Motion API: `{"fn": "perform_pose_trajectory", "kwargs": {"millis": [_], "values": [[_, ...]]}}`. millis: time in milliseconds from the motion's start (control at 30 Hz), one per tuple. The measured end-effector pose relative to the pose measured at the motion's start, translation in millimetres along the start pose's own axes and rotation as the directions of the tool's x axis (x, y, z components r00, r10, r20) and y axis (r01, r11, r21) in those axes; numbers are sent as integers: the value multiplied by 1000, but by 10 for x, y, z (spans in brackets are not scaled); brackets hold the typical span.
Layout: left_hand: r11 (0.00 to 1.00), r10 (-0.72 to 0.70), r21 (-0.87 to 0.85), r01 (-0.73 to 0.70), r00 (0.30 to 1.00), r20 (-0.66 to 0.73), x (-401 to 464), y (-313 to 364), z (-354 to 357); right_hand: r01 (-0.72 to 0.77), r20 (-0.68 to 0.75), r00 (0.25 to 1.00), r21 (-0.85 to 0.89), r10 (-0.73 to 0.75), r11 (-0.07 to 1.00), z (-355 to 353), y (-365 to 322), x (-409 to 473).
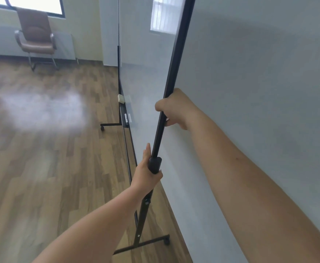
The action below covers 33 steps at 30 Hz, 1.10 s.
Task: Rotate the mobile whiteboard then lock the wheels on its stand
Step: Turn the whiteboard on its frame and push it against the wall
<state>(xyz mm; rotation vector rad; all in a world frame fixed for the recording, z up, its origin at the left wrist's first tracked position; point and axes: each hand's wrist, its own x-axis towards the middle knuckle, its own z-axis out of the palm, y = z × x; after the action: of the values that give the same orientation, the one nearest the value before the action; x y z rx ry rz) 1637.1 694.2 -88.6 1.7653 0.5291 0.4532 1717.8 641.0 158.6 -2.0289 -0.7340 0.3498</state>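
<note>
The mobile whiteboard (146, 76) stands edge-on in front of me, close beside the wall, its glossy face turned left. My right hand (174, 109) grips its black side post (176, 59) at mid height. My left hand (147, 171) holds the same post lower down, around a thick black knob (154, 165). Below, the near foot bar (142, 243) of the stand lies on the floor with a caster wheel (166, 241) at its right end. A far foot with another caster (102, 127) shows further back. The pen tray (124, 114) carries an eraser (121, 98) and a marker (126, 118).
A grey wall (259, 92) runs along the right, very close to the board. Wooden floor (41, 168) spreads out to the left. A brown chair (35, 37) stands at the back left under a window (34, 4).
</note>
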Motion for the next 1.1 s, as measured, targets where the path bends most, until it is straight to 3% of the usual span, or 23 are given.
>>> {"fn": "perform_pose_trajectory", "kwargs": {"millis": [700,1100], "values": [[996,9,84,-13,999,52,3288,-321,-849,-109,-38,993,34,111,993,685,-216,3312],[994,18,107,-22,999,34,4971,-552,-1273,-28,-19,999,21,28,999,1003,-318,5005]]}}
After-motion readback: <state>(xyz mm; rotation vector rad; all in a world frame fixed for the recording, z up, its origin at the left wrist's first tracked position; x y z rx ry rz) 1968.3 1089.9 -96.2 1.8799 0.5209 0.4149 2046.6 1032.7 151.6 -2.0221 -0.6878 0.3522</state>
